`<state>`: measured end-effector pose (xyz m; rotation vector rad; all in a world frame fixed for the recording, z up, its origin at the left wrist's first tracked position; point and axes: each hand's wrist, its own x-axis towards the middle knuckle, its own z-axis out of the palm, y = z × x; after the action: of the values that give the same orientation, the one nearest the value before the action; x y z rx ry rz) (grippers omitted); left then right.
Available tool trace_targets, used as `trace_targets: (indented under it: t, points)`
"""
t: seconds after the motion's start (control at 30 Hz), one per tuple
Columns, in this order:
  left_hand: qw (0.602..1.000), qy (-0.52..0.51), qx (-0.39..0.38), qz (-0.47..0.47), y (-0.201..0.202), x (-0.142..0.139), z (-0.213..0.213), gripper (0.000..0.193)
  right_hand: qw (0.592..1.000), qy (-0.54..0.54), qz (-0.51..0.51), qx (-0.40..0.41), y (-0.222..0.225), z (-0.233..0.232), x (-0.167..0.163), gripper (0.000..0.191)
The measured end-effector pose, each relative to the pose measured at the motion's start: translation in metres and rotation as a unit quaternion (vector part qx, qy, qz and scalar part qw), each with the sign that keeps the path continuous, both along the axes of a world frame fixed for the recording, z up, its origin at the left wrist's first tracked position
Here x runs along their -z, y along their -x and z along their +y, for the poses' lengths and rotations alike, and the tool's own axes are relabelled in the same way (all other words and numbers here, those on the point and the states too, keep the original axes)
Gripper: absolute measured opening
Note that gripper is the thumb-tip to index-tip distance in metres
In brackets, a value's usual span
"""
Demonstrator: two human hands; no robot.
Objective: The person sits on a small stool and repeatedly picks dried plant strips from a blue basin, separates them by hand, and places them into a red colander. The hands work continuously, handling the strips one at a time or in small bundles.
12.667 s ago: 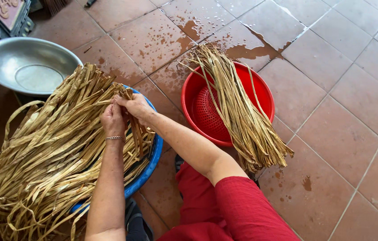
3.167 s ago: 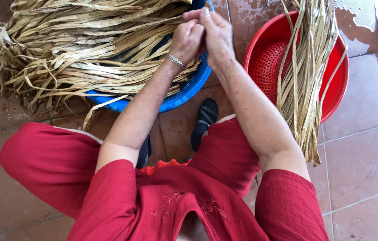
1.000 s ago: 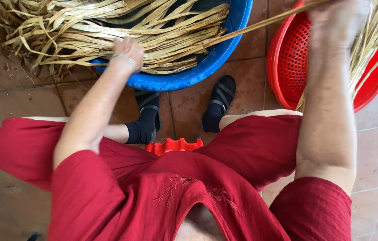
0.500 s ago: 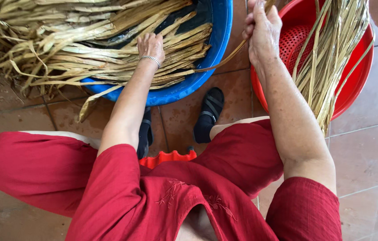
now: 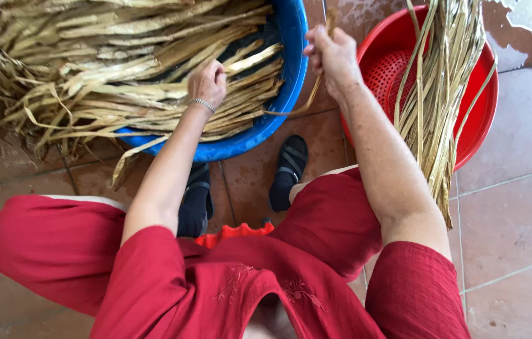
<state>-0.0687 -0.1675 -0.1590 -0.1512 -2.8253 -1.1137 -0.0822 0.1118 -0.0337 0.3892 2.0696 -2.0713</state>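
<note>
A seated person in red clothes worked through dried, straw-coloured leaf strips on a wet tiled floor. The left hand [image 5: 208,80], fingers curled loosely, rested on the heap of strips [image 5: 109,75] filling the blue basin [image 5: 278,113] at upper left of the frame; whether it gripped any strip could not be told. The right hand [image 5: 332,53], at upper centre, was pinched closed on a single strip [image 5: 307,103] that trailed down and left toward the basin's rim.

That strip looked thin and brittle, and a hard pull might have snapped it, or its free end might have snagged in the tangled heap. Loose strips already spilled over the basin's left edge onto the floor [image 5: 517,226], where they could pick up dirt and water.

The strips were long, flat, narrow and pale tan, some curled or frayed at the ends. A straighter bundle [image 5: 442,94] lay across the red perforated basket [image 5: 476,119] at upper right, its ends hanging over the rim toward the person's right knee.
</note>
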Motion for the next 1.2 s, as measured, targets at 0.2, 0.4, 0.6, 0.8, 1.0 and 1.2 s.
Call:
trace_targets:
  t: [0.2,0.4,0.6,0.8,1.0,1.2]
  points:
    - [0.971,-0.237,0.022,-0.033,-0.025,-0.030,0.008,0.009,0.983,0.044,-0.175,-0.014,0.004,-0.026,-0.004,0.042]
    - [0.928,-0.354,0.070,-0.090,-0.066,-0.034,0.017,0.009,0.993,0.111,-0.022,0.032,0.010,-0.034,-0.022,0.042]
    - [0.902,-0.379,0.161,-0.127,-0.048,-0.057,0.040,0.031,0.996,0.078,0.039,0.012,0.004,-0.043,-0.041,0.030]
    - [0.880,-0.452,0.105,-0.107,0.002,-0.110,0.072,0.024,0.989,0.117,0.077,-0.040,-0.011,-0.061,-0.050,0.037]
    - [0.885,-0.433,0.094,-0.144,0.013,-0.114,0.107,0.030,0.973,0.189,0.129,0.017,0.000,-0.065,-0.046,0.033]
    - [0.973,-0.221,0.055,-0.038,0.033,-0.118,0.141,0.040,0.967,0.221,0.089,0.094,0.016,-0.043,-0.053,0.017]
